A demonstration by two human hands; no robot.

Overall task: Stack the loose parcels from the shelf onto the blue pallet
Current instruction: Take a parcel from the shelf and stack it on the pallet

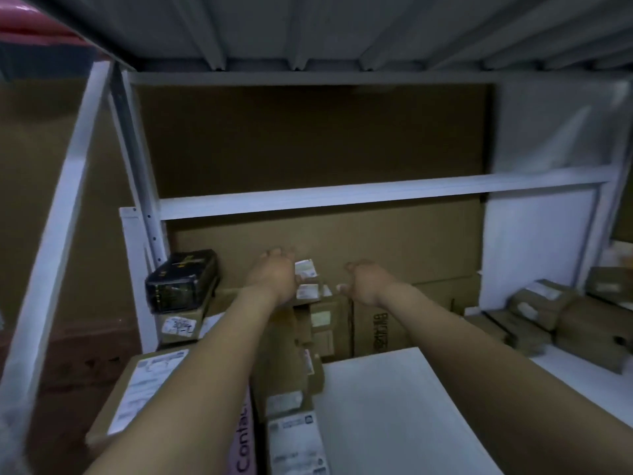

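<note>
Both my arms reach deep into a white metal shelf (376, 197). My left hand (274, 272) hovers with curled fingers just left of a small brown parcel with white labels (310, 286) at the back. On that parcel's right side my right hand (366, 279) also has its fingers curled. Neither hand clearly grips it. More brown parcels (329, 330) stand under and in front of it. The blue pallet is out of view.
A black box (181, 279) sits on a labelled carton (180, 325) at the left post. A flat labelled parcel (137, 395) lies at the near left. Large cardboard sheets (342, 241) line the back. Several parcels (561, 320) lie on the right shelf bay.
</note>
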